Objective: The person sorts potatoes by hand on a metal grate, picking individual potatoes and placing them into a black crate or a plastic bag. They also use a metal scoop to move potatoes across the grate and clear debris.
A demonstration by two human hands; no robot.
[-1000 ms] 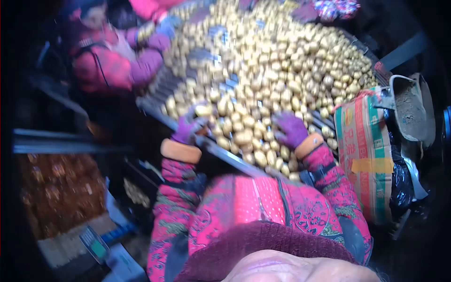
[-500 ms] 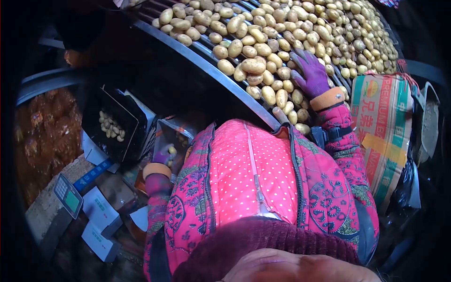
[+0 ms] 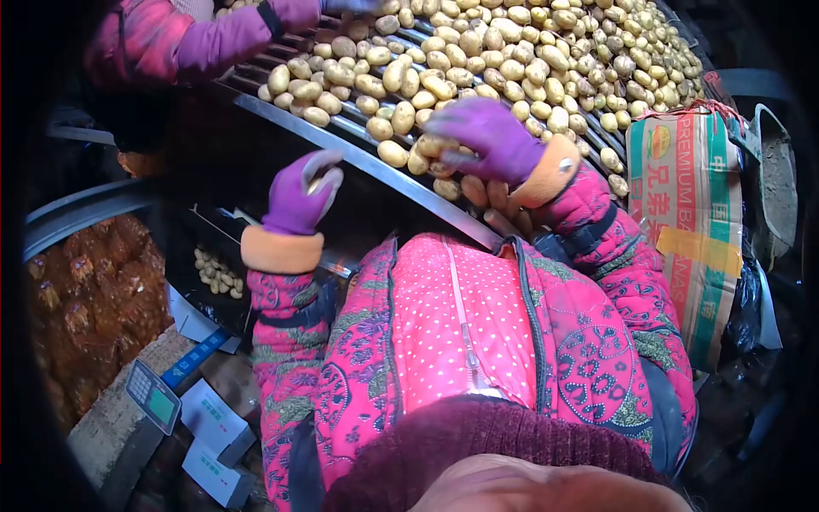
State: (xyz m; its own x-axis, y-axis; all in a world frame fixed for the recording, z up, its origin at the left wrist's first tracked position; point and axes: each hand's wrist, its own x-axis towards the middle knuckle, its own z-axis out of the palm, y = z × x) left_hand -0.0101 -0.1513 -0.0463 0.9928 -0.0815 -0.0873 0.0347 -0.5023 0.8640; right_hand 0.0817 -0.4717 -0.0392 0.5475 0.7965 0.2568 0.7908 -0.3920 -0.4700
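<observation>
Pale yellow potatoes (image 3: 512, 72) lie in a thick layer on a sloping rack of metal bars, edged by a metal rail (image 3: 341, 147). My right hand (image 3: 490, 143), in a purple glove, rests over the potatoes near the rail with its fingers stretched out and apart. My left hand (image 3: 303, 192), gloved in purple too, is raised just on the near side of the rail. Its fingers curl toward the thumb, and a small pale patch shows between them; I cannot make out what it is.
Another person's purple sleeve (image 3: 226, 41) reaches over the rack from the upper left. A printed cardboard box (image 3: 682, 213) stands at right beside a metal scoop (image 3: 775, 188). On the left are filled brown net bags (image 3: 94, 299), a dark container with small potatoes (image 3: 217, 271) and a scale display (image 3: 155, 397).
My left hand has risen from the bin at lower left to beside the rail. My right hand has moved left and nearer over the potatoes. Another person's arm has come in at upper left.
</observation>
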